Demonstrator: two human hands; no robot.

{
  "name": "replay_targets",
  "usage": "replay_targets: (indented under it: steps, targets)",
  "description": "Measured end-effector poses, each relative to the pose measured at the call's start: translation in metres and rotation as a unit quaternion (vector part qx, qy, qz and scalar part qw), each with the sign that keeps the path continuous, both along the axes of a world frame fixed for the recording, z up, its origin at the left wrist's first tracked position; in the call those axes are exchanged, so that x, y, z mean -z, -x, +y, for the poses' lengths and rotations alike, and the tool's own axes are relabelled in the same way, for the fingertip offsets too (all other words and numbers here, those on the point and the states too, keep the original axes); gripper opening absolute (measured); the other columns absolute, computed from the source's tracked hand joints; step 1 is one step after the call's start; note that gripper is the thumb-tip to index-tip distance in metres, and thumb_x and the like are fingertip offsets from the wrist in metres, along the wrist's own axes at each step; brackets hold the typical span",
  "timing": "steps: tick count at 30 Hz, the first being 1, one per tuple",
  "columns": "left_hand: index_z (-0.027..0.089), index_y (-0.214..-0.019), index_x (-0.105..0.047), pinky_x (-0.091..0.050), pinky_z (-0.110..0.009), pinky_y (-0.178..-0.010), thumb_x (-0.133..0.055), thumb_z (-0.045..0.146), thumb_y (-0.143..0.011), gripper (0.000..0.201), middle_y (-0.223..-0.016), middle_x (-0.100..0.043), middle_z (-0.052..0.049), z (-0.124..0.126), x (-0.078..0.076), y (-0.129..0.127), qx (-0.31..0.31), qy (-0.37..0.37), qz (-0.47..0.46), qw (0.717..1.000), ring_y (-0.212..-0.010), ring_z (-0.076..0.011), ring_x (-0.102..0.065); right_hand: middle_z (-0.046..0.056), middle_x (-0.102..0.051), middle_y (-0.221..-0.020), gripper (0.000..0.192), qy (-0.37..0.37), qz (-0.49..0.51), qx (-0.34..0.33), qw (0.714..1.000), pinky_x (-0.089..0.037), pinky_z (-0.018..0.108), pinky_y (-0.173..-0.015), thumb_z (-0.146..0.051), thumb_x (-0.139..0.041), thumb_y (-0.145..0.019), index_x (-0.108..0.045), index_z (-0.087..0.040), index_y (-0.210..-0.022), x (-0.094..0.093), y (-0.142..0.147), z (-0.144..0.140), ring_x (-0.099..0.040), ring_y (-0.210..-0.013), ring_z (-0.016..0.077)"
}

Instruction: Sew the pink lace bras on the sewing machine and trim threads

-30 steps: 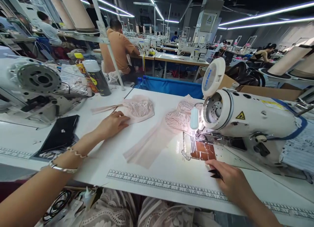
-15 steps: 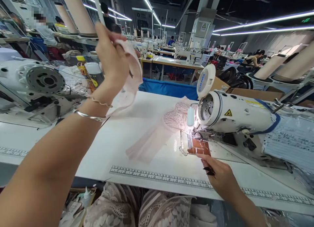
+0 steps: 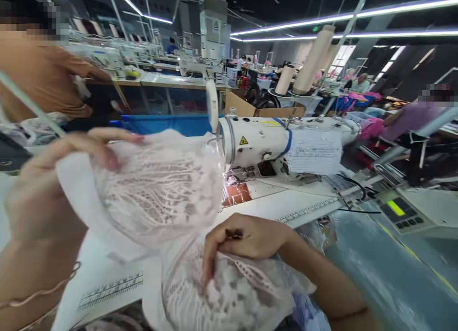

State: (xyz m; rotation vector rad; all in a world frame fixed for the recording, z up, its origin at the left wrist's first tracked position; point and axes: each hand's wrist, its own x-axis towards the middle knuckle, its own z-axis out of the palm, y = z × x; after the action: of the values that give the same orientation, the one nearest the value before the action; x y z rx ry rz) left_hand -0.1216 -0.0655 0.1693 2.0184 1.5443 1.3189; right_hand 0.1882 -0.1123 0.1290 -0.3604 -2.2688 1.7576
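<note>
Holding blurred lace cup (image 3: 157,192), left hand (image 3: 53,188) grip closed; right hand (image 3: 246,240) grip pinching lace pile (image 3: 229,293), fingertips buried.

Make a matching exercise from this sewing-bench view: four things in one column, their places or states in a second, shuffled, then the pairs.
Things
1. pale pink lace cup piece
2. white industrial sewing machine
3. tall cream thread cone
4. brown cardboard box

Places or states
A. standing upright behind the machine
B. open, behind the machine head
C. held up in the left hand
D. on the white table, with a yellow warning triangle

Pairs: 1-C, 2-D, 3-A, 4-B
</note>
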Motion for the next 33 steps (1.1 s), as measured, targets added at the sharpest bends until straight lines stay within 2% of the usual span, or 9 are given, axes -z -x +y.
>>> replay_targets:
  steps: [2,4,6,10,12,17,19,25,33]
  targets:
    - [0.015,-0.082,-0.064,-0.044,-0.048,-0.103,-0.04,0.068,-0.084,0.059,-0.145,-0.054,-0.01,-0.006,0.041,0.0,0.033,0.036,0.086,0.995,-0.128,-0.0343,-0.054,0.006,-0.072,-0.092,0.03,-0.074,-0.09,0.089,0.989,-0.05,0.026,-0.076,-0.009,-0.04,-0.095,-0.069,-0.015,-0.093,0.015,-0.008,-0.001,-0.066,-0.087,0.0162]
    - [0.012,-0.097,-0.066,-0.042,-0.055,-0.103,-0.031,0.062,-0.091,0.062,-0.131,-0.061,-0.02,-0.013,0.085,-0.001,-0.078,0.025,0.204,0.975,-0.124,-0.0372,-0.054,0.007,-0.069,-0.095,0.027,-0.161,-0.177,0.173,0.955,-0.047,0.026,-0.073,-0.004,-0.044,-0.09,-0.068,-0.016,-0.094,0.036,-0.015,-0.001,-0.063,-0.085,0.0174]
    - [0.012,-0.09,-0.07,-0.048,-0.049,-0.09,-0.034,0.052,-0.092,0.054,-0.096,-0.07,-0.02,-0.027,0.124,-0.012,-0.107,0.031,0.262,0.959,-0.095,-0.0335,-0.062,0.008,-0.066,-0.098,0.026,-0.221,-0.219,0.24,0.92,-0.045,0.028,-0.076,0.001,-0.047,-0.085,-0.065,-0.016,-0.092,0.058,-0.017,0.001,-0.061,-0.088,0.0192]
    - [0.022,-0.07,-0.075,-0.048,-0.037,-0.071,-0.05,0.056,-0.087,0.045,-0.077,-0.072,-0.009,-0.07,0.165,-0.066,0.065,0.129,0.115,0.983,-0.073,-0.0263,-0.061,0.005,-0.062,-0.09,0.021,-0.196,-0.147,0.366,0.898,-0.043,0.028,-0.08,-0.005,-0.046,-0.092,-0.056,-0.018,-0.079,0.087,-0.002,0.004,-0.057,-0.086,0.0171]
    - [0.022,-0.075,-0.076,-0.05,-0.035,-0.072,-0.066,0.06,-0.076,0.039,-0.078,-0.073,-0.007,-0.09,0.165,-0.097,0.093,0.237,-0.042,0.966,-0.079,-0.0281,-0.064,0.001,-0.058,-0.079,0.026,-0.143,-0.077,0.427,0.889,-0.042,0.027,-0.074,-0.019,-0.046,-0.098,-0.048,-0.02,-0.072,0.094,0.011,0.002,-0.055,-0.076,0.0146]
    - [0.022,-0.103,-0.073,-0.055,-0.032,-0.065,-0.085,0.042,-0.062,0.047,-0.082,-0.075,-0.003,-0.108,0.143,-0.134,0.043,0.436,-0.486,0.756,-0.078,-0.0273,-0.069,-0.007,-0.046,-0.067,0.039,-0.021,-0.017,0.547,0.836,-0.033,0.024,-0.059,-0.048,-0.072,-0.079,-0.044,-0.022,-0.08,0.101,0.027,0.001,-0.043,-0.062,0.0121]
    - [0.021,-0.102,-0.072,-0.056,-0.031,-0.065,-0.088,0.033,-0.058,0.049,-0.085,-0.076,-0.004,-0.104,0.138,-0.134,0.043,0.443,-0.523,0.727,-0.081,-0.0275,-0.07,-0.007,-0.042,-0.062,0.036,0.001,-0.035,0.524,0.851,-0.03,0.024,-0.058,-0.048,-0.069,-0.081,-0.045,-0.021,-0.074,0.104,0.028,0.004,-0.04,-0.061,0.0117]
    - [0.019,-0.072,-0.066,-0.053,-0.031,-0.061,-0.078,0.057,-0.066,0.04,-0.064,-0.069,-0.005,-0.085,0.136,-0.122,0.049,0.492,-0.363,0.79,-0.073,-0.0295,-0.068,-0.006,-0.037,-0.06,0.036,0.027,-0.057,0.493,0.868,-0.028,0.025,-0.059,-0.038,-0.05,-0.093,-0.039,-0.021,-0.064,0.111,0.022,0.013,-0.036,-0.061,0.0111]
    - [0.021,-0.06,-0.05,-0.043,-0.026,-0.06,-0.067,0.072,-0.067,0.055,-0.059,-0.054,0.001,-0.077,0.141,-0.124,0.104,0.443,-0.158,0.877,-0.064,-0.0198,-0.049,-0.006,-0.037,-0.061,0.05,0.036,-0.109,0.245,0.963,-0.029,0.025,-0.058,-0.058,-0.064,-0.086,-0.039,-0.02,-0.064,0.108,0.005,0.033,-0.034,-0.062,0.0104]
